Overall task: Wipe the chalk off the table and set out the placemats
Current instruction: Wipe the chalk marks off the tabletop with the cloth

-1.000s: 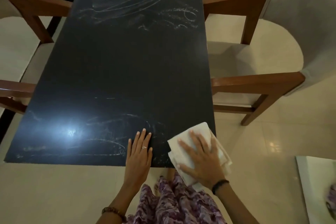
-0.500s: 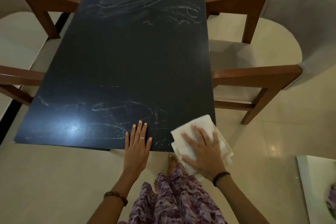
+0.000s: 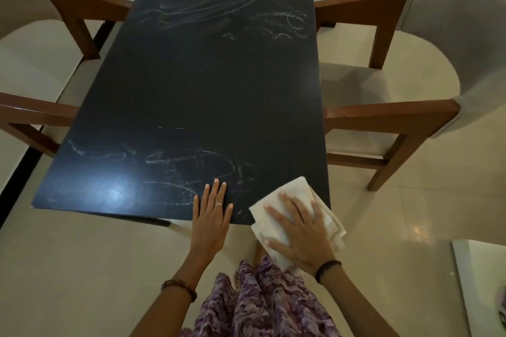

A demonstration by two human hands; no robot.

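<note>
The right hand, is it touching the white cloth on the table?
Touching. The head view shows the right hand spread flat on the white cloth, fingers pressing it against the near corner of the table.

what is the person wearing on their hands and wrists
The left hand has a small silver ring on one finger and a brown beaded bracelet at the wrist. The right hand has a thin black band at the wrist. Both forearms are bare.
</note>
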